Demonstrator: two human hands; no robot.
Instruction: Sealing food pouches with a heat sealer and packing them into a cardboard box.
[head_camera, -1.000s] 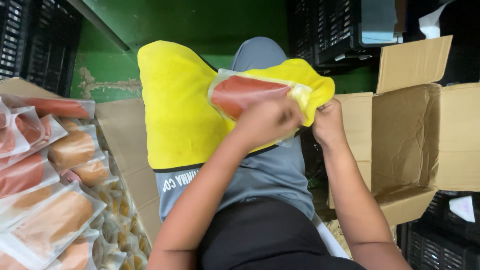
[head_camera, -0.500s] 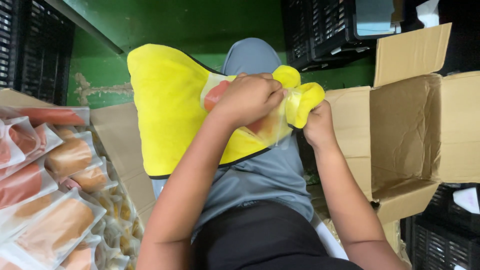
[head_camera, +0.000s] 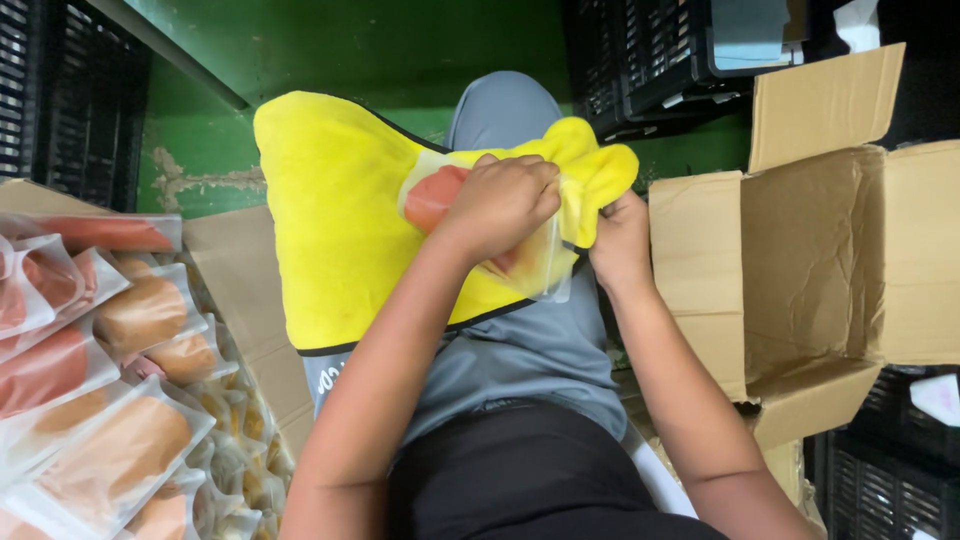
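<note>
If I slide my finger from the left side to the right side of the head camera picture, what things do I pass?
Pile of clear sealed pouches of orange-red food → yellow fleece cloth → left hand → right hand → open brown cardboard box.

Both bare forearms reach forward over the lap, the left hand (head_camera: 500, 203) curled into a loose fist, the right hand (head_camera: 622, 243) pinching beside it.

Left hand (head_camera: 505, 205): pressing a clear pouch (head_camera: 480, 225) of reddish food against yellow towel (head_camera: 335, 230)
Right hand (head_camera: 620, 240): gripping towel's bunched edge
Right side: open cardboard box (head_camera: 830, 260)
Left side: stacked sealed food packs (head_camera: 90, 350)
</note>
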